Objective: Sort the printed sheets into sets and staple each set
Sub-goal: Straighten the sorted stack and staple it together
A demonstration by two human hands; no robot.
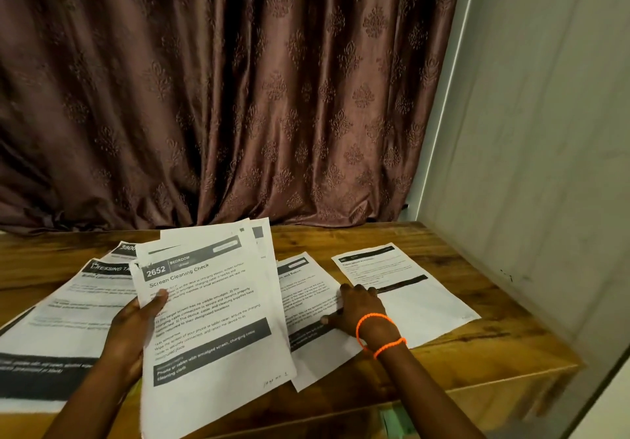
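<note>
- My left hand [136, 322] grips a fanned stack of printed sheets [211, 319], thumb curled over the front near the left edge and fingers hidden behind the paper.
- The top sheet of that stack reads "2652 Bedroom" and "Screen Cleaning Check", with a handwritten page note at its lower right corner; at least two more sheets peek out behind its upper right edge.
- The stack is tilted up off the wooden table [460, 363], leaning a little to the right.
- My right hand [358, 312] lies flat with the fingers stretched out, pressing on a single sheet [313, 302] that lies on the table just right of the held stack; I hold nothing in it.
- An orange thread bracelet [378, 333] loops twice round my right wrist.
- Another printed sheet [405, 288] lies flat further right, its left edge touching or slightly overlapped by my right fingertips; I cannot tell which.
- On the left side of the table lie more sheets: a large one headed "Dressing Ta…" [61, 329] and another [124, 251] tucked behind it, partly covered by the held stack.
- A brown patterned curtain [238, 97] hangs behind the table, and a pale wall [545, 131] stands to the right.
</note>
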